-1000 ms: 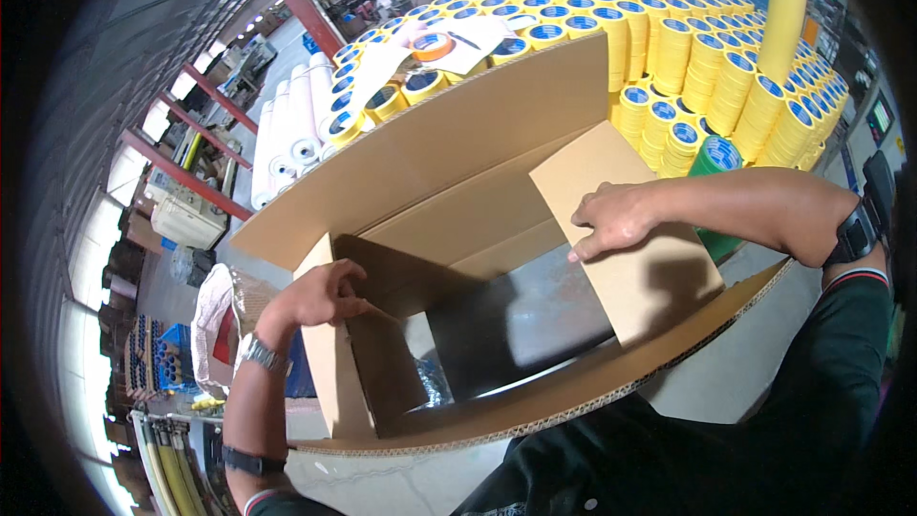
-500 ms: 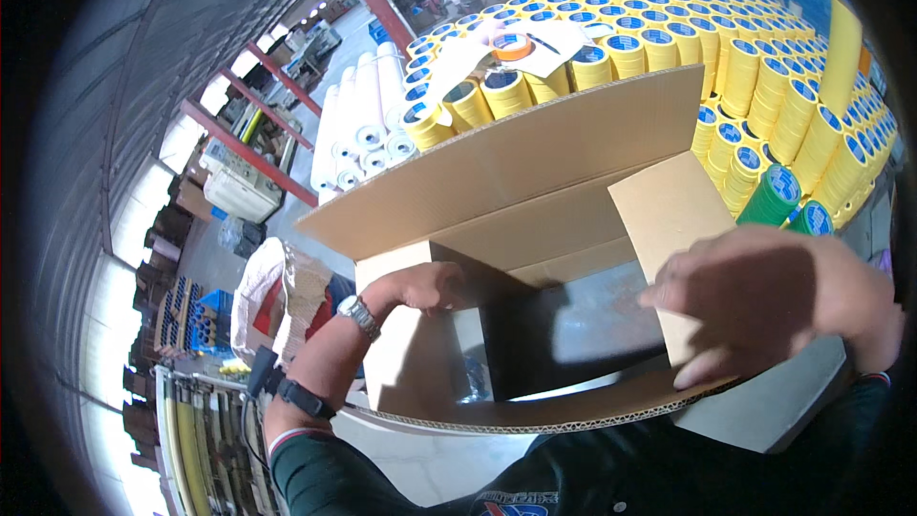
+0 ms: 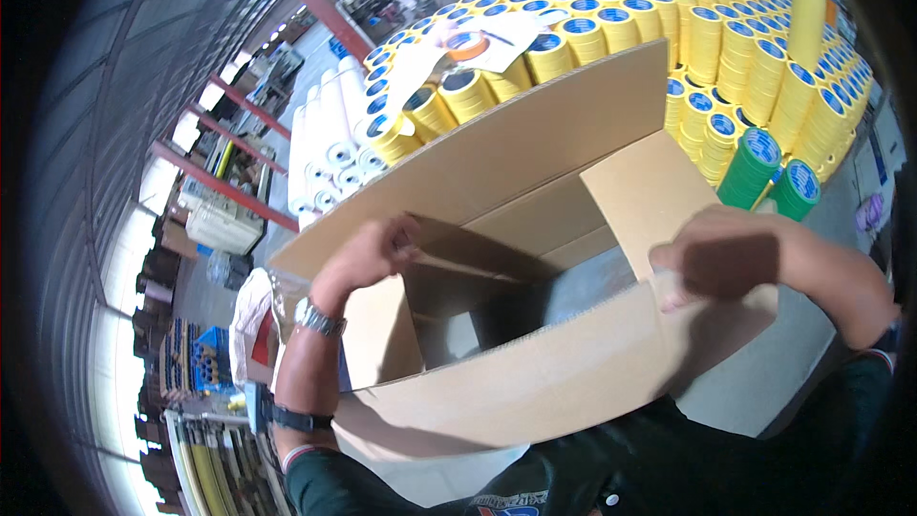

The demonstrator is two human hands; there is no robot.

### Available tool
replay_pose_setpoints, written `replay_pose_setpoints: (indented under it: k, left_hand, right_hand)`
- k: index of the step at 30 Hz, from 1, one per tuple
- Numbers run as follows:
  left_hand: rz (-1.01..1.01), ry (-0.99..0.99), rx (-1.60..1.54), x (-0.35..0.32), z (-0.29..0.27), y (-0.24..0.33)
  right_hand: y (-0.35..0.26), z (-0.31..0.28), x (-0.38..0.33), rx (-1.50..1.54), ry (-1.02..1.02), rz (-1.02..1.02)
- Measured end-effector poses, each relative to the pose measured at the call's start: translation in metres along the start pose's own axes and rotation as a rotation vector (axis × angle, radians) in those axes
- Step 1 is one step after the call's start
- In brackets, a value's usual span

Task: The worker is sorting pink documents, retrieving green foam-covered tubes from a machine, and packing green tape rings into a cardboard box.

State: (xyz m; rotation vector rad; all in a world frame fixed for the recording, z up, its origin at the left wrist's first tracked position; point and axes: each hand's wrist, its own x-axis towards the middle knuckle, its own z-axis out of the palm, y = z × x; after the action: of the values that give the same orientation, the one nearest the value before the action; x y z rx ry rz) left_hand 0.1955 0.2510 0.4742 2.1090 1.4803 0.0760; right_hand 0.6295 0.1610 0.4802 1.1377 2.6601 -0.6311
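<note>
A brown cardboard carton point(image 3: 497, 392) stands open in front of me, its flaps spread. Over its left end, near the far flap point(image 3: 535, 153), my left hand point(image 3: 377, 248) hangs with curled fingers, slightly blurred; nothing shows in them. A steel watch point(image 3: 318, 317) and a black strap point(image 3: 298, 419) are on that arm. My right hand point(image 3: 721, 253) grips the right end of the near flap, thumb on the board and fingers beside the right flap point(image 3: 645, 182). Inside, the carton shows a dark shadow and a grey bottom.
Beyond the carton stand many stacked yellow tape rolls point(image 3: 621, 29), with green rolls point(image 3: 752, 167) at their right front. Papers and an orange tape roll point(image 3: 467, 46) lie on top. White film rolls point(image 3: 330, 124) are at left, by a white sack point(image 3: 253, 315) and a rack of long rolls point(image 3: 205, 459).
The near flap now lies outward toward me, where before its edge was seen end-on. My left hand has risen off the left flap, toward the far flap. The right hand shifted left.
</note>
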Motion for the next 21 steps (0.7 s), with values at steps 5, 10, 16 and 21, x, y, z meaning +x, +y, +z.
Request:
replay_pose_setpoints:
  k: [5, 10, 16, 21]
  left_hand:
    - [0.4, 0.955, 0.454, -0.016, -0.026, 0.056]
    - [0.203, 0.645, 0.642, -0.031, -0.014, 0.03]
    - [0.173, 0.708, 0.279, -0.025, -0.004, -0.008]
    - [0.24, 1.048, 0.439, -0.032, -0.004, -0.021]
  right_hand:
    - [0.061, 0.069, 0.036, 0.068, 0.388, -0.02]
    - [0.063, 0.093, 0.048, 0.093, 0.706, -0.177]
    - [0.068, 0.109, 0.046, 0.139, 0.744, -0.163]
    - [0.067, 0.11, 0.045, 0.155, 0.735, -0.158]
